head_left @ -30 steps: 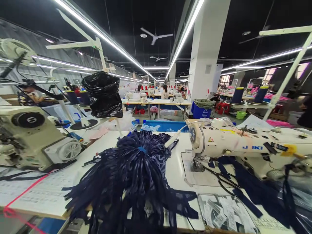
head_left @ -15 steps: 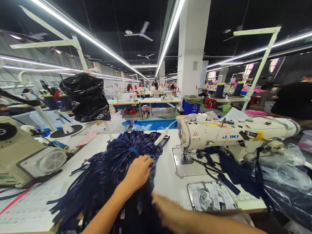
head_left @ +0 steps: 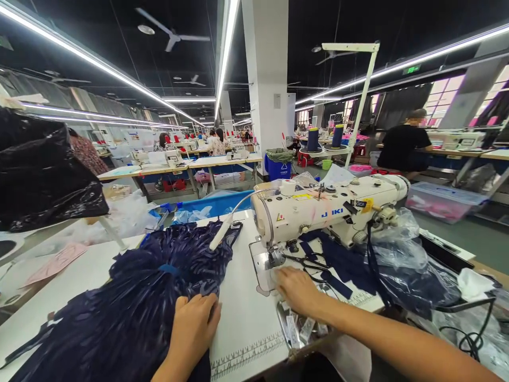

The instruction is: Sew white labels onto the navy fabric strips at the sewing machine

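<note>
A big bundle of navy fabric strips [head_left: 119, 307], tied with a blue band [head_left: 169, 269], covers the left of the table. At its right edge my left hand [head_left: 195, 321] has its fingers curled over the strips. My right hand [head_left: 296, 289] reaches over a metal tray [head_left: 284, 323] of small white labels [head_left: 307, 329], beside the sewing machine [head_left: 318, 207]. Its fingers are closed near the needle plate [head_left: 262, 265]; something small and pale shows at the fingertips, too blurred to name. Black scissors [head_left: 308, 261] lie just beyond that hand.
A white wand-like fitting [head_left: 221, 233] on a flexible neck stands above the bundle. Navy fabric [head_left: 342, 265] and clear plastic bags [head_left: 397, 249] lie to the right. A black plastic bag [head_left: 47, 170] hangs at left. A person in black [head_left: 403, 140] sits farther back.
The view has turned to the right. My right hand has moved from beside the bundle to above the label tray, close to the needle plate. My left hand has shifted nearer along the bundle's edge.
</note>
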Motion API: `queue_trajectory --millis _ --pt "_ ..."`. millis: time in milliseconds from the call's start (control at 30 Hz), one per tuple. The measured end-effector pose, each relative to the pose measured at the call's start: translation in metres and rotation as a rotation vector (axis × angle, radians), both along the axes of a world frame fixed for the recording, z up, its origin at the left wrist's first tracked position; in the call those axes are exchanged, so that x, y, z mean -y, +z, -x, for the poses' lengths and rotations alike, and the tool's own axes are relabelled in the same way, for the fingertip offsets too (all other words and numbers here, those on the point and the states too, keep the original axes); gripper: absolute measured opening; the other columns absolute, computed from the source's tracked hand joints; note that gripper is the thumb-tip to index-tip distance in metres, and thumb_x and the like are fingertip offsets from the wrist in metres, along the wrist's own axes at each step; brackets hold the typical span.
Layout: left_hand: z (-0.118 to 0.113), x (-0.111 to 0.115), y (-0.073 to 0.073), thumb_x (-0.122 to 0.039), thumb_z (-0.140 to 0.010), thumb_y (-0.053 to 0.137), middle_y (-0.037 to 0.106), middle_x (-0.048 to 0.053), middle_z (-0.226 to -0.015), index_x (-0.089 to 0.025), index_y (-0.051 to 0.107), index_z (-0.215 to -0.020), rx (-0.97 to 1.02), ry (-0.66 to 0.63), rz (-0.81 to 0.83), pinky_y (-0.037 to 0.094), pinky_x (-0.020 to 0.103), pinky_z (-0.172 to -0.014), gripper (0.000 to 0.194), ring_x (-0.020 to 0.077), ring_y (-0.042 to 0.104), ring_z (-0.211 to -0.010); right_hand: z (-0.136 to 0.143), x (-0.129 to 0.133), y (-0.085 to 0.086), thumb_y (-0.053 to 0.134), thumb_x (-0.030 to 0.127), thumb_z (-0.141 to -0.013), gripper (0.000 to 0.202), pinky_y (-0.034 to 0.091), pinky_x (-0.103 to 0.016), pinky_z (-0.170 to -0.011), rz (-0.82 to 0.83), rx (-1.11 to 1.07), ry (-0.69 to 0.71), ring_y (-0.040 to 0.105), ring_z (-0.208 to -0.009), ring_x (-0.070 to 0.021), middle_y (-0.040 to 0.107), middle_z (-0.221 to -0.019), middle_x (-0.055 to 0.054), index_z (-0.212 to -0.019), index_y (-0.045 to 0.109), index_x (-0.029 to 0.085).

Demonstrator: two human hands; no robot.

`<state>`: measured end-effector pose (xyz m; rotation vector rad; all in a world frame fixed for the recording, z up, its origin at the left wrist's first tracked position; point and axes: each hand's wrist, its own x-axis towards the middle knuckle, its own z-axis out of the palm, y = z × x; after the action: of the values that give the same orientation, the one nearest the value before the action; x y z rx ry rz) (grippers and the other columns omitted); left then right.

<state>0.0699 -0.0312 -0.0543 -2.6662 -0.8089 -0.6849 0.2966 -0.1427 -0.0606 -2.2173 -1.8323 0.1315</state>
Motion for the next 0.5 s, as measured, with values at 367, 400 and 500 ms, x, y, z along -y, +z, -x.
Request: queue_trajectory --millis 367,400,500 --pt "-0.042 -0.015 -0.026 -0.022 -0.082 0.041 0.052 -0.003 -0.048 -0.017 0.059 -0.064 0.189 -0.162 0.130 0.025 0.028 -0.058 0.025 0.0114 0.046 -0.049 -0.044 -0.062 -0.034 0.043 0.019 -0.083 0.024 0.036 -0.032 -0.080 0.012 -0.024 -0.210 0.058 -0.093 -0.0235 0.064 -0.099 -0.012 -0.099 0.061 0.015" --pt "-0.042 -0.017 -0.026 -0.023 -0.082 0.041 0.052 -0.003 -0.048 -0.017 0.059 -0.064 0.205 -0.171 0.133 0.025 0.028 -0.058 0.026 0.0111 0.046 -0.049 -0.044 -0.064 -0.035 0.042 0.018 -0.083 0.023 0.035 -0.032 -0.079 0.008 -0.030 -0.213 0.058 -0.091 -0.0235 0.065 -0.095 -0.012 -0.094 0.062 0.014" --pt "-0.038 -0.024 -0.026 -0.024 -0.082 0.041 0.052 -0.003 -0.050 -0.017 0.059 -0.064 0.231 -0.193 0.134 0.026 0.027 -0.059 0.026 0.0106 0.046 -0.050 -0.043 -0.060 -0.036 0.041 0.014 -0.082 0.021 0.035 -0.030 -0.075 -0.014 -0.055 -0.194 0.059 -0.083 -0.0212 0.066 -0.088 -0.010 -0.084 0.062 0.015"
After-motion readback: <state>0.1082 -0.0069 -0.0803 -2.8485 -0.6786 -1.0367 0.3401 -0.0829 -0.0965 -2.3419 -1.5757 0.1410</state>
